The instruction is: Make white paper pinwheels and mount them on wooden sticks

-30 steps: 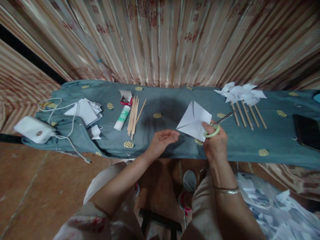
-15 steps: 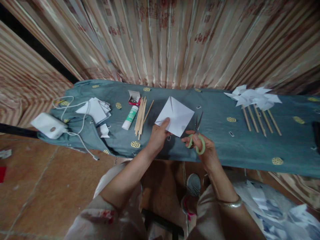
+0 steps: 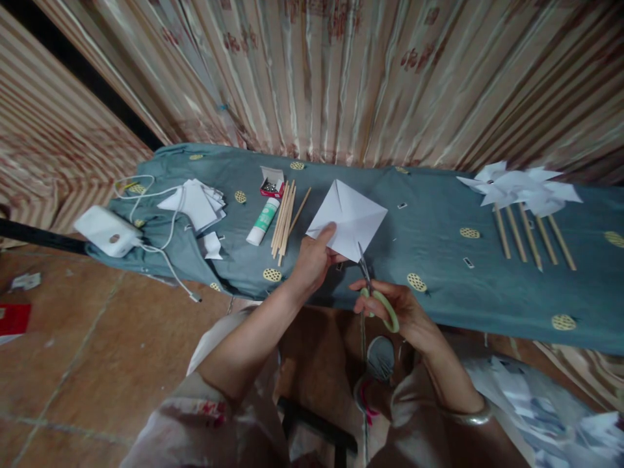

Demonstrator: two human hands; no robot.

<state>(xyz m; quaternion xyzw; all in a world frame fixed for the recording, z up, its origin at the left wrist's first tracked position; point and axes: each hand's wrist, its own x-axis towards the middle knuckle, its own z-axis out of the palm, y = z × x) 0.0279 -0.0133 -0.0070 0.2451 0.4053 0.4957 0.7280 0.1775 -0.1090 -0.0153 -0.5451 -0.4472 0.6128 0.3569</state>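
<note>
A square white paper (image 3: 358,214) with slits in its corners is held by my left hand (image 3: 316,259), thumb on top and fingers beneath. My right hand (image 3: 390,302) grips green-handled scissors (image 3: 387,312), whose blades point up at the paper's lower corner. Left of the paper, wooden sticks (image 3: 283,224) lie beside a green-and-white glue stick (image 3: 263,221) and a small open red box (image 3: 272,183) of metal pins.
Paper pinwheels (image 3: 529,188) on sticks lie at the right of the cloth-covered table (image 3: 433,266). Stacked white papers (image 3: 192,205), a white device (image 3: 107,231) and its cable are at the left. A bag of paper scraps (image 3: 536,409) stands lower right.
The scissors have moved down and left relative to the view, with their tips now at the paper's lower corner. The view has shifted, so the table items appear farther right.
</note>
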